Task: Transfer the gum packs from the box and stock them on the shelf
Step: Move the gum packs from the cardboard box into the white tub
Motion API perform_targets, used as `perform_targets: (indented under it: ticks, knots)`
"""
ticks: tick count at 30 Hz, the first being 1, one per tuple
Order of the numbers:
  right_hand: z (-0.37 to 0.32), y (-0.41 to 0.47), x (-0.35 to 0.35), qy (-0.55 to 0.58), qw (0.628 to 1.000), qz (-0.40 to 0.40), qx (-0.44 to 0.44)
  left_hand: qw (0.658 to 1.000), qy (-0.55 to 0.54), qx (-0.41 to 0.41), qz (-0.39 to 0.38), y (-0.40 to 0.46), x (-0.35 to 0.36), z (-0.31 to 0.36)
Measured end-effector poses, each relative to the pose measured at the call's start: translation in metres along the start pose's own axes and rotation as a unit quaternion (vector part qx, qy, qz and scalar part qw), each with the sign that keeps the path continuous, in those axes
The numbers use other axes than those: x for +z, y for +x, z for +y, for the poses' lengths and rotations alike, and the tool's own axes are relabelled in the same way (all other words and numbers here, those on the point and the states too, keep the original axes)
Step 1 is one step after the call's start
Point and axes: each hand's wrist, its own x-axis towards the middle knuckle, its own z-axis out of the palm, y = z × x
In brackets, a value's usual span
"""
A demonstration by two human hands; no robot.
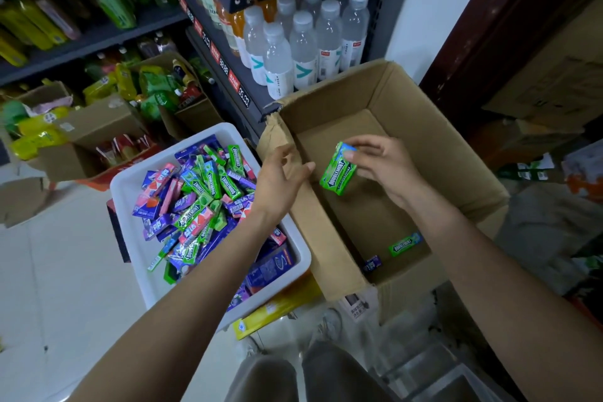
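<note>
My right hand (381,163) pinches a stack of green Doublemint gum packs (337,171) above the open cardboard box (434,140). My left hand (280,178) hovers open over the box's torn left flap, fingers relaxed, holding nothing. On the box floor lie one green gum pack (404,244) and one purple gum pack (372,263). To the left stands a white plastic bin (130,179) heaped with several green, purple and pink gum packs (202,202). The dark shelf (228,81) rises behind the box.
Clear water bottles (303,42) stand on the shelf behind the box. Open cartons of snack bags (98,127) sit on the floor at the left. More cartons (548,91) are stacked at the right. My legs and a shoe are below the box.
</note>
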Motion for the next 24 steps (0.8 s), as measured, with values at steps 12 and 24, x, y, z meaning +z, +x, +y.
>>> perform_targets:
  ticks: [12,24]
  knots:
    - [0.002,-0.012,0.116,-0.097,0.991,0.031,-0.084,0.995,0.078,0.058,-0.033,-0.026,-0.095,-0.034]
    - [0.088,-0.062,0.155,-0.33,0.943,0.014,-0.038,0.882,0.412,0.169,-0.155,-0.062,-0.12,-0.111]
